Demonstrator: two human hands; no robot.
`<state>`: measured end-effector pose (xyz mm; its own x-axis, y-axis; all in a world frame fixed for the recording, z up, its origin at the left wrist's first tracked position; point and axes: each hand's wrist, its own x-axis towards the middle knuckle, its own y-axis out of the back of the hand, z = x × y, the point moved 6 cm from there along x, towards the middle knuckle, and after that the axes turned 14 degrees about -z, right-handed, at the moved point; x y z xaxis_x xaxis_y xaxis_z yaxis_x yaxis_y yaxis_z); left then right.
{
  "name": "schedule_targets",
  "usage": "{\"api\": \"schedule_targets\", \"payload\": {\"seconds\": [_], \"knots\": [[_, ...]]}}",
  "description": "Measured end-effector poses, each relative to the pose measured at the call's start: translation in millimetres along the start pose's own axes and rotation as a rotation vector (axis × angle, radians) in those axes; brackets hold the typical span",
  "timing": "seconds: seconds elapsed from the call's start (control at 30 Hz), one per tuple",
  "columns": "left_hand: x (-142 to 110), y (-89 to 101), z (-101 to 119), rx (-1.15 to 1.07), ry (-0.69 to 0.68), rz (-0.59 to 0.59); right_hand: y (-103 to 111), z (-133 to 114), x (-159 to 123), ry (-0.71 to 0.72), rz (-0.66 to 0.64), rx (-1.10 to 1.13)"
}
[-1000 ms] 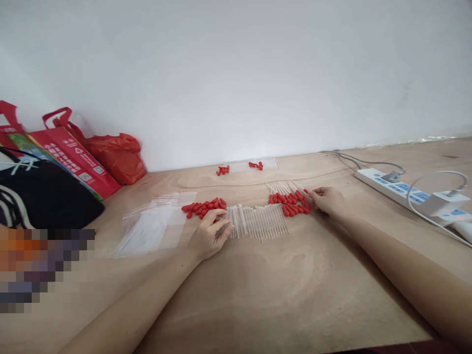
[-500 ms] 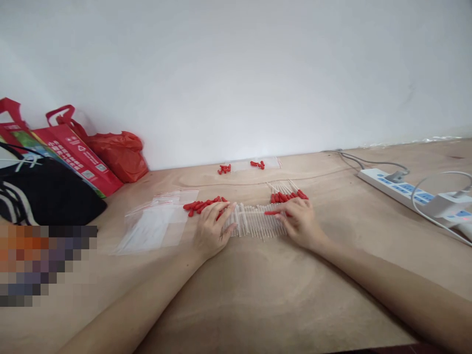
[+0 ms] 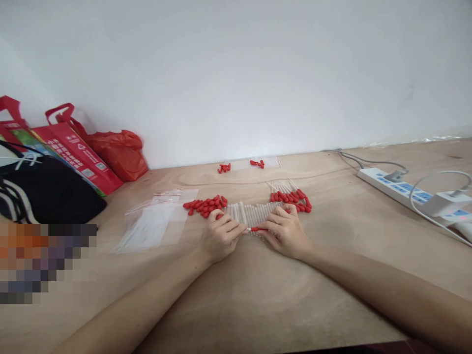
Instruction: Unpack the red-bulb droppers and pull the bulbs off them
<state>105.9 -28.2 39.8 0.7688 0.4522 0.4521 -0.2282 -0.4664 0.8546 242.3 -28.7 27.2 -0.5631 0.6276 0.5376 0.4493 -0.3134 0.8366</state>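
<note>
A row of clear thin tubes [image 3: 254, 212] lies on the wooden table [image 3: 258, 290]. My left hand [image 3: 220, 238] is closed at the row's near left end, fingers pinched on a clear tube. Facing it, my right hand [image 3: 285, 232] is closed and holds a small red cap [image 3: 258, 229] between the fingertips, right at my left hand's fingertips. A heap of loose red caps [image 3: 206, 205] lies just beyond my left hand. Beyond my right hand lies a bunch of tubes with red caps [image 3: 291, 195] on them.
Clear zip bags [image 3: 155, 221] lie left of the caps. Red bags [image 3: 92, 152] and a black bag [image 3: 40, 191] stand at the far left by the wall. More red caps on a clear bag [image 3: 243, 166] lie near the wall. A white power strip [image 3: 409, 192] with cables lies at the right.
My right hand came from the capped bunch at the right with a red cap and drew in to the middle. My left hand closed on a tube and met it.
</note>
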Motion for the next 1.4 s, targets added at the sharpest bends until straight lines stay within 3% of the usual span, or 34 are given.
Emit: {"api": "schedule_targets", "payload": {"seconds": [0.3, 0.67, 0.8, 0.97, 1.23, 1.4], "knots": [[-1, 9.4, 5, -0.022, -0.051, 0.049, 5, -7, -3, 0.105, -0.008, 0.022], [-7, 8.8, 2, -0.047, -0.052, 0.018, 8, -4, -9, 0.117, -0.053, 0.068], [-19, 7.0, -15, -0.125, 0.077, 0.084, 18, 23, -17, -0.056, 0.042, 0.102], [-18, -4.8, -18, -0.204, 0.159, 0.020, 26, 66, -18, -0.283, 0.149, 0.260], [5, 0.4, -27, -0.153, 0.204, 0.065, 40, 144, -40, -0.800, 0.086, 0.243], [24, -4.7, -19, -0.132, 0.162, 0.086, 44, 148, -43, -0.847, -0.088, 0.214]]}}
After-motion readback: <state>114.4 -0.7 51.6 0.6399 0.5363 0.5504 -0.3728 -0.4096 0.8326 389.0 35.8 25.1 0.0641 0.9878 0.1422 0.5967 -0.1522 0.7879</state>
